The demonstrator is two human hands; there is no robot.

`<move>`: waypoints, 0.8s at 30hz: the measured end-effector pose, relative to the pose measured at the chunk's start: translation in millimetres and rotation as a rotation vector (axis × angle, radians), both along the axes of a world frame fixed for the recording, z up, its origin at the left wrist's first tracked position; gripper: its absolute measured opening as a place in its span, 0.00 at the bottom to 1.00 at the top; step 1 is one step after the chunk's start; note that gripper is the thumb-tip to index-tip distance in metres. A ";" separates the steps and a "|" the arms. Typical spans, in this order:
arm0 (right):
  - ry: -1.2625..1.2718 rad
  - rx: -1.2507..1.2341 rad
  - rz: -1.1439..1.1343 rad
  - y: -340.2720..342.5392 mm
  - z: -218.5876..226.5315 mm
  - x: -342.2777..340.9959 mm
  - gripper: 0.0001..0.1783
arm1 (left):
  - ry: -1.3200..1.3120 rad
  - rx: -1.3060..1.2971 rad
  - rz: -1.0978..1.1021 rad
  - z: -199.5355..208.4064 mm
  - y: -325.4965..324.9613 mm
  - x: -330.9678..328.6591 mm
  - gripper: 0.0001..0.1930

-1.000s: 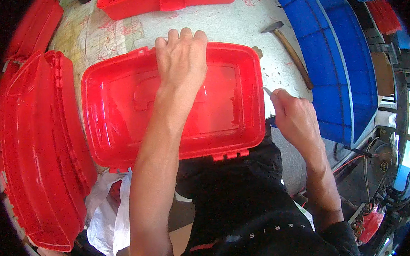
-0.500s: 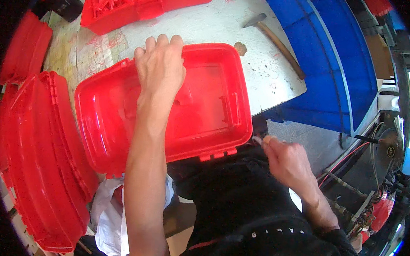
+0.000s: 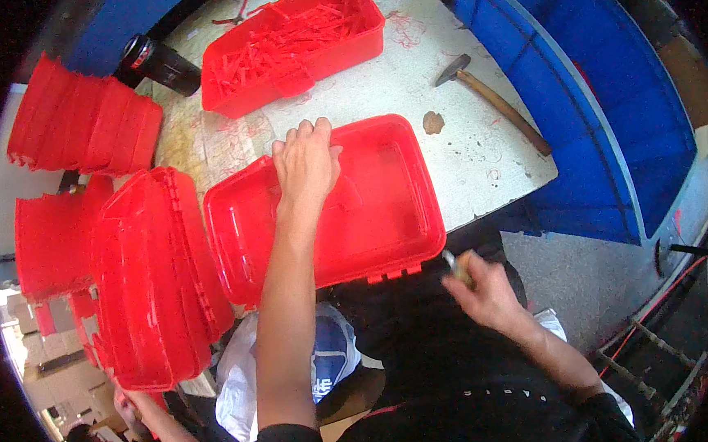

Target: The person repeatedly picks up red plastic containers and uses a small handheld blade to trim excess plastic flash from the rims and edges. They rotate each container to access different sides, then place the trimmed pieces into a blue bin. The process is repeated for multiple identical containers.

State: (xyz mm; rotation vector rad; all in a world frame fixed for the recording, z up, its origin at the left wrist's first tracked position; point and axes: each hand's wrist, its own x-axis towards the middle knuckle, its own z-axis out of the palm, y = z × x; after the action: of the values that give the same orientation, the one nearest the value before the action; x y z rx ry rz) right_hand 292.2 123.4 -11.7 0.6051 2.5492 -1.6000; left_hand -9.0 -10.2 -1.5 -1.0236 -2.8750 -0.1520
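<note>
A shallow red plastic tool-box shell [image 3: 372, 198], its hollow side up, lies tilted over the near edge of the white worktable, hinge lugs along its near rim. My left hand [image 3: 307, 162] is closed over its far rim, the forearm crossing the shell and hiding part of it. Close to the shell's near right corner, my right hand [image 3: 484, 292] grips a small hand tool [image 3: 451, 261] with a pale, blade-like tip and a yellowish handle. Fingers cover most of that tool, so its exact kind is unclear.
Red shells stand stacked at left [image 3: 149, 280], with more bins [image 3: 86, 120] behind. A red box of plastic strips [image 3: 292, 52], a black cup [image 3: 164, 64] and a hammer [image 3: 498, 104] lie on the table. A blue crate [image 3: 567, 113] borders the right. Another person's hand [image 3: 132, 407] shows lower left.
The whole view has shifted, so the table things sit farther right and more of the left stacks shows. My left hand keeps its hold; my right hand stays near the shell's corner with the tool.
</note>
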 end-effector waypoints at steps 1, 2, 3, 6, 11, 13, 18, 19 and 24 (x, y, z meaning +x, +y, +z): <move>-0.023 -0.052 0.027 4.3 0.2 12.1 0.13 | -0.013 -0.001 0.016 1.1 0.2 -3.5 0.14; -0.130 -0.082 0.058 12.2 0.2 19.0 0.12 | -0.096 -0.037 0.042 3.4 1.2 -7.1 0.15; -0.076 -0.126 -0.015 25.6 -0.7 19.2 0.11 | -0.167 -0.065 0.073 8.3 2.8 -11.1 0.15; -0.009 -0.154 -0.175 67.5 -4.0 -1.9 0.10 | -0.235 -0.175 0.000 38.5 7.4 -19.4 0.18; 0.234 0.660 0.016 131.0 -22.0 -73.8 0.19 | -0.054 -0.272 -0.105 120.2 -7.2 -1.9 0.23; 0.390 0.828 0.068 140.7 -23.5 -97.7 0.22 | 0.368 -0.050 -0.258 138.9 -19.4 23.4 0.28; 0.415 0.304 -0.193 155.1 -11.9 -125.1 0.24 | 0.468 0.194 -0.127 104.4 2.7 113.0 0.27; 0.429 -0.016 -0.258 155.7 -11.7 -123.0 0.23 | 0.355 0.251 -0.213 86.6 9.6 132.0 0.26; 0.526 0.106 -0.210 125.7 -47.0 -139.4 0.25 | 0.173 0.583 -0.322 2.9 -13.6 176.1 0.17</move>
State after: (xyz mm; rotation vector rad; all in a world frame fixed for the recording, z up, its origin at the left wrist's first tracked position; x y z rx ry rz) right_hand 152.7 249.1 -58.7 0.5317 3.0453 -1.9160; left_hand 167.1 -23.8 1.4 -1.2673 -2.2670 -0.8175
